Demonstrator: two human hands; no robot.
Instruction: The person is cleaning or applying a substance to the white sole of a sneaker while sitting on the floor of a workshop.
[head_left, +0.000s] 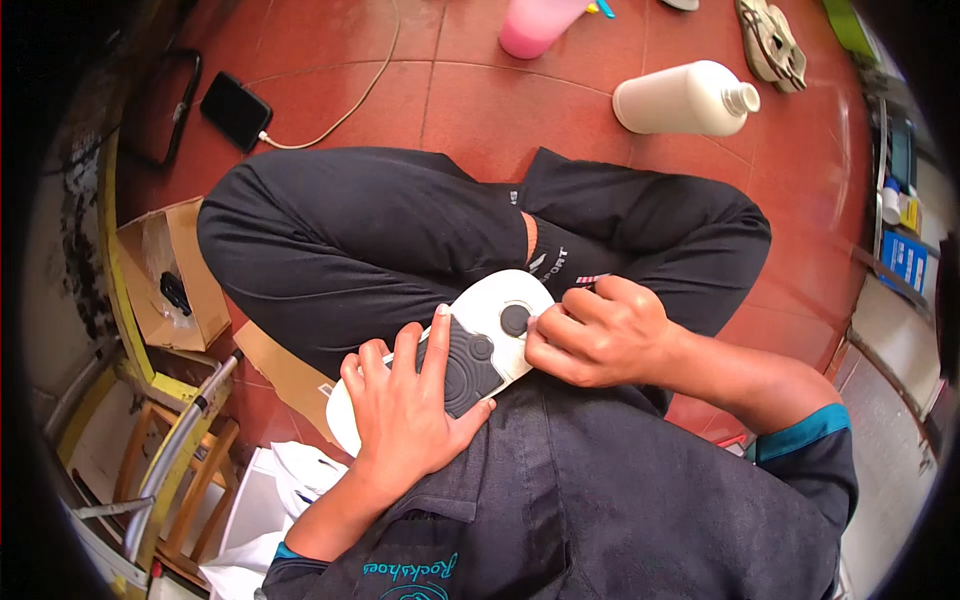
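Note:
A white shoe sole (491, 300) with dark grey ridged rubber parts lies slanted across my lap, its grey tread side up. My left hand (409, 401) rests on its lower left part, fingers spread over the grey tread and thumb at the near edge, pressing or holding it. My right hand (592, 334) is curled at the sole's right edge, beside a round dark grey pad. Its fingertips are bunched; whether something small is pinched in them I cannot tell. The rest of the shoe, if any, is hidden beneath the sole.
Beyond my crossed legs are a phone (236, 111) on a cable, a pink cup (536, 26), a white plastic bottle (682, 99) lying down and sandals (770, 45). An open cardboard box (202, 247) stands left, near a yellow metal frame (120, 262). Shelved items line the right.

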